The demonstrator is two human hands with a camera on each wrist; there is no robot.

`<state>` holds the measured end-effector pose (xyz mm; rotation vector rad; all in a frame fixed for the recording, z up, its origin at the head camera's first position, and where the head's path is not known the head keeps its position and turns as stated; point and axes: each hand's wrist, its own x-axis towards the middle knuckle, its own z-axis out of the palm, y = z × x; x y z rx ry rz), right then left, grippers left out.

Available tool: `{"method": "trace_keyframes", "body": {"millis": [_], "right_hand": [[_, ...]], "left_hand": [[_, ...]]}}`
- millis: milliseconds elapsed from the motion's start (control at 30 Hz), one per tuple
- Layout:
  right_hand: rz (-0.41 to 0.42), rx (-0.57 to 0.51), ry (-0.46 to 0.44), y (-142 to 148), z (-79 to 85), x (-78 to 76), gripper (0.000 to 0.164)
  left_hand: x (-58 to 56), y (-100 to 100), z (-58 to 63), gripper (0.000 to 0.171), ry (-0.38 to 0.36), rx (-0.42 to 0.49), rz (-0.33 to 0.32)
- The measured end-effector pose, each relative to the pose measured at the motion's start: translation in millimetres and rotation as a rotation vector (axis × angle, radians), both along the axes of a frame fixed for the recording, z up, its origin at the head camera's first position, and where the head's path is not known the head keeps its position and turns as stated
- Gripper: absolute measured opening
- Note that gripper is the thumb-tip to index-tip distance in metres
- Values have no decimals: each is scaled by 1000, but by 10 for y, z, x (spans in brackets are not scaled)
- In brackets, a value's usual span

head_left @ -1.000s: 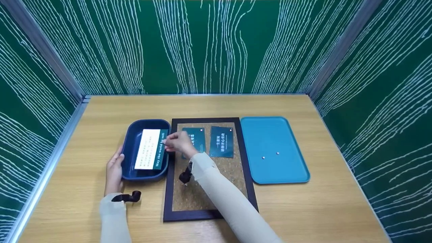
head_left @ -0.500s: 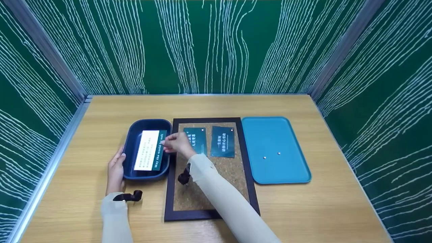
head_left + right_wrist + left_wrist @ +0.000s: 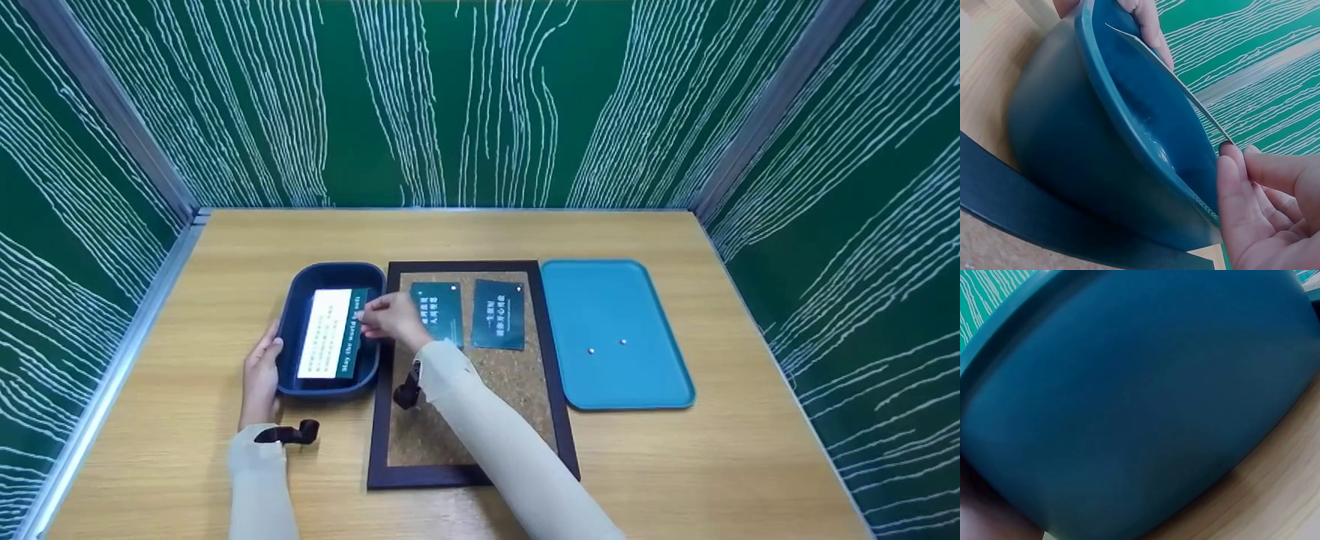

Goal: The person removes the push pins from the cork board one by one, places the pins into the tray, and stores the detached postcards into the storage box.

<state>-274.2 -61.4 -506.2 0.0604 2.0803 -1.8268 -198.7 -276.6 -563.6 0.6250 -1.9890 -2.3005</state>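
I have the right hand [image 3: 394, 321] pinching the long dark green edge of a printed card [image 3: 324, 334] between thumb and fingers. The card sits across the opening of a deep navy plastic basin [image 3: 330, 391], its big white panel facing up and the words "May the world" running along the green strip. My right wrist feed shows the card nearly edge-on and tilted over the inside of the basin; I cannot tell whether its far end touches the wall.

The left hand [image 3: 262, 375] grips the basin's left side, thumb at the rim and fingers along the outer wall. The left wrist feed gives me little but that blue wall, close up.

To the right of the basin I see a dark-framed corkboard [image 3: 420, 442] flat on the wooden surface [image 3: 637, 472]. Near its top, 2 dark green cards lie side by side: the left card [image 3: 448, 319], partly behind the right hand, and the right card [image 3: 498, 315], each with 1 small pin at its top right corner. The right forearm's pale sleeve [image 3: 517, 457] crosses the board's lower part. Just beside the board is a turquoise tray [image 3: 622, 300] carrying 2 small pins [image 3: 591, 351], set slightly apart.
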Motion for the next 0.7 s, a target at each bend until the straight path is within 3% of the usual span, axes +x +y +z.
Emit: {"method": "trace_keyframes", "body": {"millis": [300,700], "right_hand": [[10,-29,21,-64,-33,-13,9],[6,13,47,-107,-49,21,8]], "left_hand": [[15,5,46,47,44,60,-18],[2,-4,-22,47,57,34,-3]]}}
